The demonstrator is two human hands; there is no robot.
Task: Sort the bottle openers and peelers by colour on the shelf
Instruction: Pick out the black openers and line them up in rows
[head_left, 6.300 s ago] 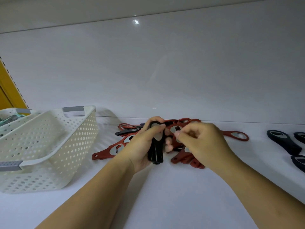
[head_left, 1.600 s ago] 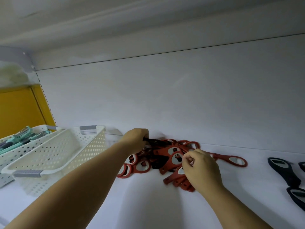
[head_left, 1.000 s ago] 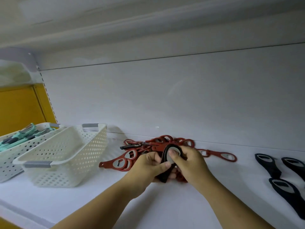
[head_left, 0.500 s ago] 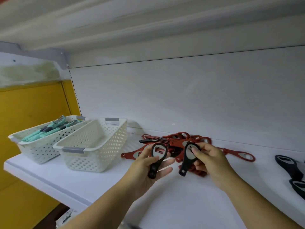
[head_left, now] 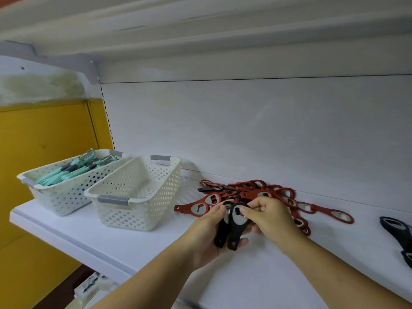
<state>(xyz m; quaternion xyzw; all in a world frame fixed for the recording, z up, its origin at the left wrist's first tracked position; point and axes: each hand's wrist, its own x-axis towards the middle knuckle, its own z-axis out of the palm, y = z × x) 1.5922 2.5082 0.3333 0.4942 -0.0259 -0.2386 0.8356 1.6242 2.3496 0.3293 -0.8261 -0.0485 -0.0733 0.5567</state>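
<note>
Two black bottle openers [head_left: 234, 228] lie side by side in my left hand [head_left: 207, 235], handles pointing down toward me. My right hand [head_left: 267, 215] pinches the head of the right-hand one. Behind my hands a pile of red bottle openers [head_left: 252, 195] is spread over the white shelf [head_left: 138, 248], with at least one black opener [head_left: 208, 189] lying in it. More black openers [head_left: 393, 228] lie at the right edge of the view. Teal peelers [head_left: 73, 169] fill the far-left basket [head_left: 53, 197].
An empty white perforated basket [head_left: 138, 192] with grey handles stands beside the peeler basket, left of the red pile. The shelf's front edge runs diagonally below my left forearm. A yellow panel [head_left: 44, 152] stands at the left. Another shelf hangs overhead.
Half a second ago each hand held one black opener apart. Now both openers are brought together in my left hand. The view has also swung slightly.
</note>
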